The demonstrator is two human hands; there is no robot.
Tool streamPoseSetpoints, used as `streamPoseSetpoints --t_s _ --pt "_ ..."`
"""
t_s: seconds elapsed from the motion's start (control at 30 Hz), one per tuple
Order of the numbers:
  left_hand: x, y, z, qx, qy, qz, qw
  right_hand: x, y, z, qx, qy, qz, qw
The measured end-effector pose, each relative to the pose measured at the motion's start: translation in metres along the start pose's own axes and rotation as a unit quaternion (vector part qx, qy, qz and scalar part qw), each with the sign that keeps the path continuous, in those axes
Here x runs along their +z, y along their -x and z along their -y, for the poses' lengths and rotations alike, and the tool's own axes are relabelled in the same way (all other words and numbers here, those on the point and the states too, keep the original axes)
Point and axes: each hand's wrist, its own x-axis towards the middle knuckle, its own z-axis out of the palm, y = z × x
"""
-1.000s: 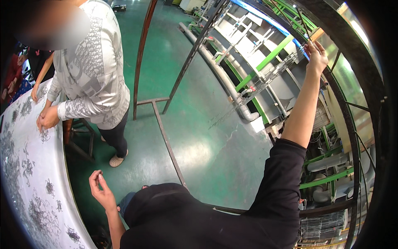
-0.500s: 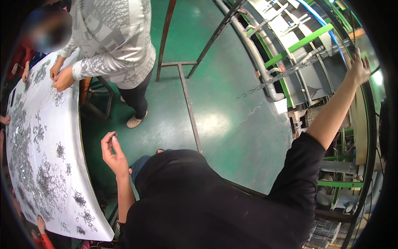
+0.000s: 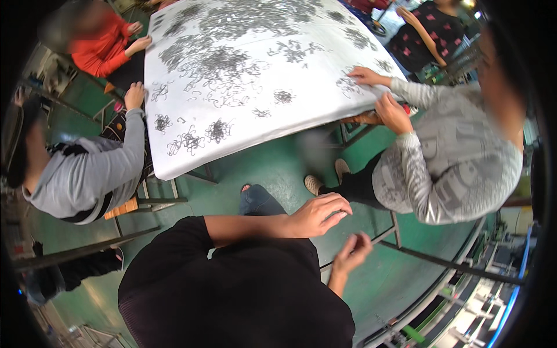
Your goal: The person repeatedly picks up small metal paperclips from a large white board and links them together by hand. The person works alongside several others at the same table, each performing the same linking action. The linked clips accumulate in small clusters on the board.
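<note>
My left hand (image 3: pixel 319 216) is in front of my body, its forearm crossing from the left. Its fingers are bent and pressed toward the thumb; whatever they pinch, if anything, is too small to make out. Just beyond it to the lower right is my right hand (image 3: pixel 351 254), slightly blurred, with thumb and curled fingers apart and nothing visible between them. Neither hand touches the white-covered table (image 3: pixel 255 134) ahead. On that table lie a broad heap of small dark curved pieces (image 3: pixel 223 61) and several smaller piles, one a dark pile (image 3: pixel 219 131) near the front edge.
A person in a patterned grey top (image 3: pixel 458 156) stands close on the right, hands at the table. Others sit on the left, in a grey sleeve (image 3: pixel 110 165) and a red top (image 3: pixel 103 49). Metal frame bars (image 3: pixel 447 264) cross the green floor (image 3: pixel 278 174) at right.
My view has turned left, bringing the table ahead of me. My right hand, stretched far out to the right before, is now drawn in beside my left.
</note>
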Motion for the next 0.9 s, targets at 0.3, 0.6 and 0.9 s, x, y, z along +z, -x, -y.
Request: streamPoseSetpoints --t_s 0.3,0.6,0.9 --pt "-0.144 -0.008 0.027 -0.065 -0.102 -0.149 0.981 0.189 -0.065 0.041 -0.100 -0.084 0.262 0.956" --pt "-0.277 0.008 0.043 -0.146 -0.267 -0.325 0.895 0.373 -0.158 0.098 -0.242 -0.043 0.335 0.910" --pt "-0.275 0.009 0.066 -0.253 -0.263 -0.410 0.836 0.513 -0.182 0.112 -0.340 0.095 0.474 0.807"
